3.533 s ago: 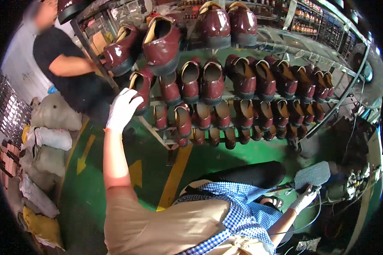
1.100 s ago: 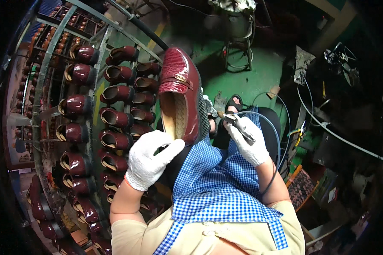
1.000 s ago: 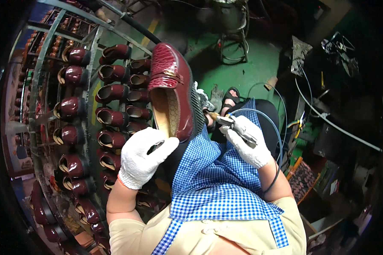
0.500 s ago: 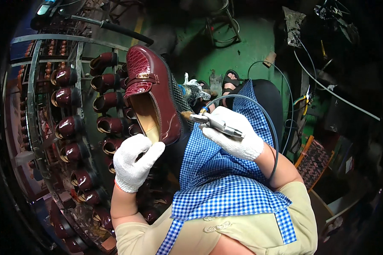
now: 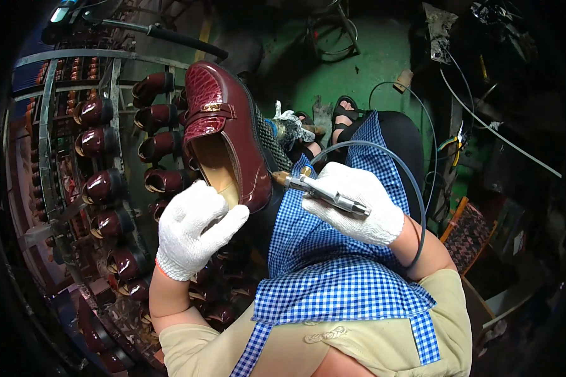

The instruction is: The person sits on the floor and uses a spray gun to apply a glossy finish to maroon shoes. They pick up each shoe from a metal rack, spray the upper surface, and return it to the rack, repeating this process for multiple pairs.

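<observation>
A glossy burgundy loafer [image 5: 248, 144] with a crocodile-patterned toe and a strap across the top is tilted in front of me, its tan lining showing and its dark sole turned to the right. My left hand [image 5: 198, 229], in a white knit glove, grips it by the heel opening. In my gloved right hand [image 5: 361, 204] is a small silver spray gun [image 5: 327, 193] with a brass tip and a bent air hose. The tip points at the shoe's lower right side, by the sole edge; whether it touches cannot be made out.
A metal rack [image 5: 49, 119] with rows of similar burgundy shoes [image 5: 102, 187] stands at the left. A black-handled bar [image 5: 182, 43] reaches across the top left. A stool [image 5: 333, 38] stands on the green floor ahead. Air hoses [image 5: 493, 132] and a woven-seat chair [image 5: 468, 229] are at the right.
My left hand has shifted slightly up and left at the heel, its fingers further over the rim. My right hand has moved a little right and down with the spray gun.
</observation>
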The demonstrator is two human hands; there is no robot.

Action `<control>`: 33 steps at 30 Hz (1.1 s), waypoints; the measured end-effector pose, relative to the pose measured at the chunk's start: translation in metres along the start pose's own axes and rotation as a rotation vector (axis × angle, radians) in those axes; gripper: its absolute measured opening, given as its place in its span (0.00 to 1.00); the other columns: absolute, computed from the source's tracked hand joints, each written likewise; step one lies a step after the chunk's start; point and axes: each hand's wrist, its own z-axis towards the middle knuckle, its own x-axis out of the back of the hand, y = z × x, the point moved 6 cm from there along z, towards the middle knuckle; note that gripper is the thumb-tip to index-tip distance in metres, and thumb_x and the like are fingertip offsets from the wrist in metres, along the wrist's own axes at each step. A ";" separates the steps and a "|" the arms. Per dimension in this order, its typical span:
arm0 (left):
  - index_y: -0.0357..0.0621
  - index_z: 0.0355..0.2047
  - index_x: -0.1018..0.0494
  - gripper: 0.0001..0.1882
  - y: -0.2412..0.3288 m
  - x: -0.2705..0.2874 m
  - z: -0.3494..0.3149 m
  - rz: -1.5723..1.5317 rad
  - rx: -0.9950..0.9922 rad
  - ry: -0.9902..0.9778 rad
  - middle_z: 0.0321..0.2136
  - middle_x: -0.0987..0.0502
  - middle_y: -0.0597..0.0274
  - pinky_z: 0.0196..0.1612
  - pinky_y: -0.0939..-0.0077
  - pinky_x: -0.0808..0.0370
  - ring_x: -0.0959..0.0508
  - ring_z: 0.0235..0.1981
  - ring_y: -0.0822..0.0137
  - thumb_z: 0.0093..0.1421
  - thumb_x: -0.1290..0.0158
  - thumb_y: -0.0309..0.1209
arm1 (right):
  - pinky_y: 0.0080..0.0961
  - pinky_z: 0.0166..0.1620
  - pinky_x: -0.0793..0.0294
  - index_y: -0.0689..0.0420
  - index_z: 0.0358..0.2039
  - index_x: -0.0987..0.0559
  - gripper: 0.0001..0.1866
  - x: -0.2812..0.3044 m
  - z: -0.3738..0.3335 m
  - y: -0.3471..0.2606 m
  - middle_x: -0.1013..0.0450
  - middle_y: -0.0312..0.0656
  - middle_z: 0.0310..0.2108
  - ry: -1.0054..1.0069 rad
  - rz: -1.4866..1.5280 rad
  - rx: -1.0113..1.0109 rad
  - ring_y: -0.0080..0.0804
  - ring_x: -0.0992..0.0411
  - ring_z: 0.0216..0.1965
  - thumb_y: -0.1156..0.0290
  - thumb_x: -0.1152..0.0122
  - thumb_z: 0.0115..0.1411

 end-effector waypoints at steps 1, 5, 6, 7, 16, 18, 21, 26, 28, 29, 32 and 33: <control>0.49 0.45 0.15 0.21 0.000 0.002 0.003 0.029 -0.027 0.010 0.34 0.21 0.62 0.43 0.60 0.18 0.18 0.38 0.56 0.48 0.33 0.24 | 0.33 0.32 0.24 0.50 0.43 0.15 0.12 0.001 -0.002 -0.002 0.26 0.41 0.29 0.014 0.010 0.018 0.39 0.25 0.27 0.57 0.31 0.67; 0.50 0.44 0.17 0.17 -0.001 0.000 0.010 0.062 -0.056 -0.128 0.50 0.18 0.58 0.60 0.50 0.20 0.19 0.56 0.49 0.52 0.37 0.30 | 0.32 0.35 0.21 0.52 0.35 0.15 0.09 0.006 -0.008 -0.006 0.22 0.40 0.30 -0.054 0.010 -0.072 0.39 0.22 0.31 0.61 0.27 0.63; 0.50 0.44 0.18 0.16 -0.001 0.000 0.016 0.061 -0.071 -0.168 0.52 0.18 0.57 0.60 0.50 0.20 0.19 0.58 0.49 0.53 0.37 0.31 | 0.32 0.33 0.23 0.52 0.36 0.15 0.10 0.007 -0.011 -0.007 0.24 0.40 0.29 -0.036 -0.003 -0.053 0.38 0.23 0.29 0.60 0.29 0.64; 0.49 0.43 0.18 0.15 0.000 0.001 0.021 0.044 -0.054 -0.183 0.51 0.18 0.57 0.60 0.48 0.20 0.19 0.57 0.49 0.53 0.37 0.30 | 0.32 0.31 0.24 0.51 0.37 0.15 0.10 0.007 -0.014 -0.008 0.25 0.40 0.28 -0.018 -0.015 -0.035 0.38 0.25 0.28 0.58 0.30 0.65; 0.46 0.47 0.24 0.28 -0.005 -0.009 0.065 -0.042 -0.059 -0.225 0.50 0.21 0.54 0.60 0.45 0.24 0.21 0.57 0.45 0.43 0.30 0.25 | 0.32 0.31 0.23 0.53 0.31 0.17 0.10 0.028 -0.021 -0.013 0.27 0.40 0.27 0.141 -0.026 -0.045 0.37 0.25 0.28 0.62 0.26 0.61; 0.47 0.51 0.25 0.35 -0.007 -0.010 0.075 -0.110 -0.027 -0.201 0.51 0.23 0.53 0.60 0.44 0.25 0.21 0.56 0.44 0.39 0.27 0.23 | 0.32 0.32 0.23 0.53 0.32 0.17 0.09 0.034 -0.019 -0.012 0.27 0.40 0.27 0.180 -0.046 -0.046 0.38 0.25 0.29 0.64 0.25 0.59; 0.46 0.55 0.28 0.38 -0.013 -0.013 0.089 -0.091 0.019 -0.129 0.50 0.24 0.50 0.56 0.48 0.22 0.21 0.53 0.43 0.42 0.27 0.21 | 0.33 0.33 0.23 0.54 0.32 0.17 0.09 0.043 -0.011 -0.010 0.27 0.41 0.27 0.213 -0.089 -0.070 0.38 0.25 0.29 0.66 0.24 0.58; 0.45 0.57 0.29 0.29 -0.034 -0.017 0.113 -0.010 0.155 -0.047 0.51 0.24 0.48 0.53 0.53 0.22 0.21 0.50 0.42 0.56 0.31 0.26 | 0.33 0.33 0.22 0.56 0.35 0.17 0.07 0.052 0.017 -0.001 0.26 0.43 0.28 0.323 -0.126 -0.053 0.41 0.24 0.28 0.68 0.26 0.61; 0.43 0.54 0.29 0.23 -0.044 -0.019 0.124 0.054 0.225 -0.039 0.47 0.24 0.48 0.51 0.55 0.22 0.21 0.48 0.44 0.61 0.34 0.31 | 0.34 0.34 0.23 0.57 0.38 0.16 0.07 0.053 0.032 0.007 0.25 0.44 0.29 0.370 -0.104 -0.013 0.43 0.24 0.28 0.68 0.28 0.63; 0.42 0.53 0.29 0.22 -0.051 -0.020 0.129 0.070 0.273 -0.046 0.46 0.24 0.48 0.50 0.56 0.22 0.21 0.47 0.44 0.62 0.34 0.32 | 0.35 0.34 0.23 0.57 0.38 0.16 0.07 0.053 0.040 0.010 0.25 0.44 0.29 0.377 -0.112 -0.009 0.42 0.23 0.28 0.68 0.28 0.64; 0.41 0.50 0.28 0.19 -0.069 -0.020 0.136 0.140 0.348 -0.005 0.42 0.24 0.49 0.46 0.56 0.22 0.20 0.44 0.45 0.65 0.37 0.36 | 0.35 0.34 0.23 0.57 0.40 0.15 0.09 0.049 0.063 0.018 0.25 0.45 0.29 0.411 -0.106 0.003 0.43 0.23 0.29 0.65 0.30 0.65; 0.41 0.50 0.28 0.19 -0.073 -0.020 0.137 0.156 0.374 0.008 0.41 0.24 0.48 0.46 0.56 0.21 0.20 0.44 0.45 0.65 0.37 0.36 | 0.35 0.34 0.23 0.57 0.40 0.15 0.10 0.046 0.070 0.020 0.25 0.45 0.29 0.391 -0.089 -0.028 0.43 0.23 0.29 0.64 0.30 0.66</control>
